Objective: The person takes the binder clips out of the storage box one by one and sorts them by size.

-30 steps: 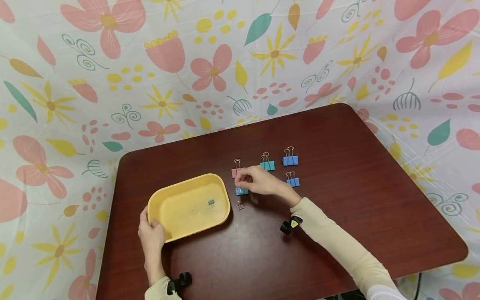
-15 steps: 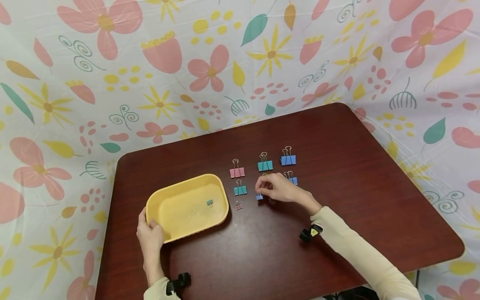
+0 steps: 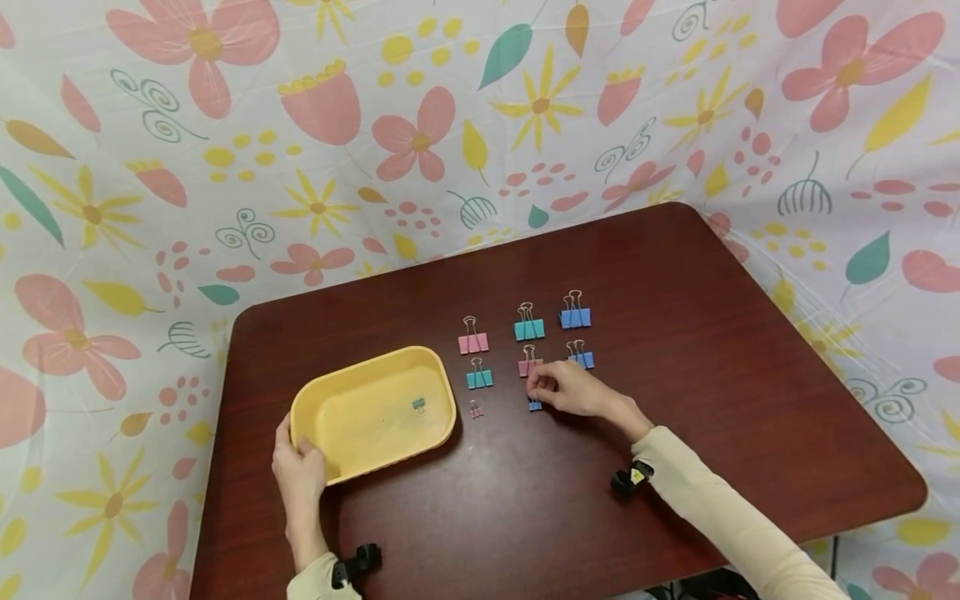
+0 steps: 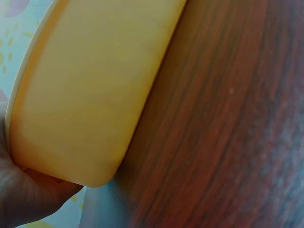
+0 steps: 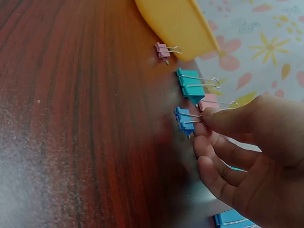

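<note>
My right hand (image 3: 573, 389) pinches a small blue binder clip (image 5: 184, 120) by its wire handles, close over the table below a pink binder clip (image 3: 528, 367). My left hand (image 3: 300, 467) grips the left end of a yellow tray (image 3: 375, 472), thumb over the rim. Inside that tray lies one small teal binder clip (image 3: 418, 405). Left of the right hand stand a teal binder clip (image 3: 480, 379), a larger pink binder clip (image 3: 473, 342) and a tiny pink binder clip (image 3: 477, 412).
Farther back are a large teal binder clip (image 3: 529, 330) and a large blue binder clip (image 3: 575, 317). A medium blue binder clip (image 3: 585, 360) is just behind the right hand. The dark red table (image 3: 675, 317) meets a flowered cloth (image 3: 420, 75) at the back.
The right hand has moved rightward from beside the teal clip, carrying the small blue clip to below the medium pink clip. The left hand keeps its hold on the tray.
</note>
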The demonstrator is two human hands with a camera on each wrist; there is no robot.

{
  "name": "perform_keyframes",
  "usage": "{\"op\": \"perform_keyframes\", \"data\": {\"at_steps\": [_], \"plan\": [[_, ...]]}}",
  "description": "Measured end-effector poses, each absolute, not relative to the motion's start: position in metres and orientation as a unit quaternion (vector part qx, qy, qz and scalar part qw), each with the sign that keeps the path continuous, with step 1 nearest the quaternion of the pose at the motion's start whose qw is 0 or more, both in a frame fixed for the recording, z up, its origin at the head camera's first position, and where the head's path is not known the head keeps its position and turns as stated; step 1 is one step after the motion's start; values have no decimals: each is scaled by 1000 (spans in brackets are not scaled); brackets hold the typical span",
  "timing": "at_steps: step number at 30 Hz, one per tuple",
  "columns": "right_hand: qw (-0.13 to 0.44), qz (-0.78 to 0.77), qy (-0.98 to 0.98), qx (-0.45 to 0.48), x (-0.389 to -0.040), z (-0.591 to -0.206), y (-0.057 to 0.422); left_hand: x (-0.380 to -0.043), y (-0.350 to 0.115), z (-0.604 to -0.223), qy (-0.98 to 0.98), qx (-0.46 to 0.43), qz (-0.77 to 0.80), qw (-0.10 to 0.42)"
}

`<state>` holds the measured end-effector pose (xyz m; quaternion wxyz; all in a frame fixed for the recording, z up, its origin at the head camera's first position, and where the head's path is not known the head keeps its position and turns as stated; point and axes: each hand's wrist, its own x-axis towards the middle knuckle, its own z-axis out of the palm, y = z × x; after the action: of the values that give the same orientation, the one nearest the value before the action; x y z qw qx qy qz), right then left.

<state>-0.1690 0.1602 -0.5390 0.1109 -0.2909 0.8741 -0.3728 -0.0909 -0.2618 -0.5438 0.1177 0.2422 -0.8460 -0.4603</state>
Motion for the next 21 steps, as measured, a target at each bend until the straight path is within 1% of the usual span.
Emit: {"op": "perform_keyframes", "data": {"at_steps": [6, 9, 16, 21], "plan": [[113, -368, 879, -282, -168, -542, 158, -91, -261, -542, -846, 244, -461, 113], [103, -359, 883, -284, -169, -537, 159, -93, -259, -541, -845, 244, -462, 113], [45, -336, 892, -298, -180, -509, 151, -94, -256, -541, -844, 239, -468, 107], [20, -332, 882, -335, -193, -484, 125, -91, -258, -542, -845, 243, -464, 112]]}}
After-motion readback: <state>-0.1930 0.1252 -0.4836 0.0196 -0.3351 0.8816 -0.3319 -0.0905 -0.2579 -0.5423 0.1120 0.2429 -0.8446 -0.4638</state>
